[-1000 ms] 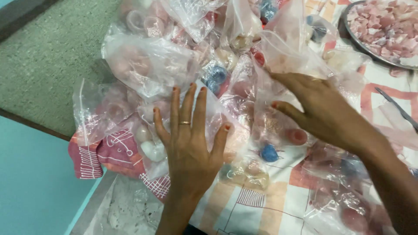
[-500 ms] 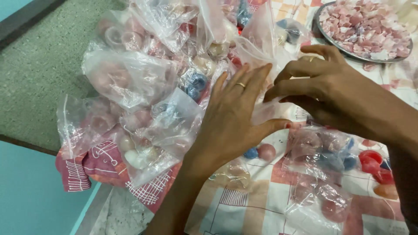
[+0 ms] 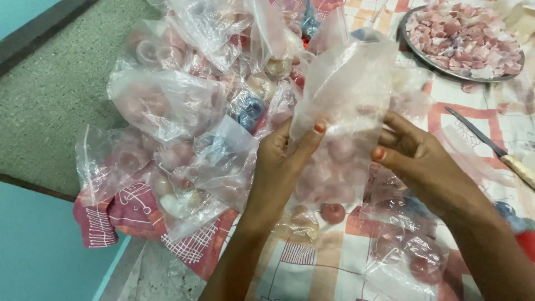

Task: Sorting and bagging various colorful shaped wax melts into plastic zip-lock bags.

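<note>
Both of my hands hold up one clear plastic bag (image 3: 346,100) in the middle of the view. My left hand (image 3: 285,161) pinches its left edge with thumb and fingers. My right hand (image 3: 419,161) grips its right side, fingers partly behind the plastic. The bag looks crumpled and see-through, with pinkish round pieces showing behind or inside its lower part; I cannot tell which. Under the hands lies a heap of similar clear bags (image 3: 184,106) holding pink, cream and blue round items.
A round metal plate (image 3: 413,49) of chopped pink pieces sits at the top right. A knife (image 3: 490,146) lies on the patterned cloth (image 3: 312,262) at the right. A red cloth (image 3: 134,214) hangs at the left edge above a teal surface (image 3: 33,256).
My hands came together over the heap, took hold of one clear bag and lifted it upright between them. The view has shifted slightly to the right.
</note>
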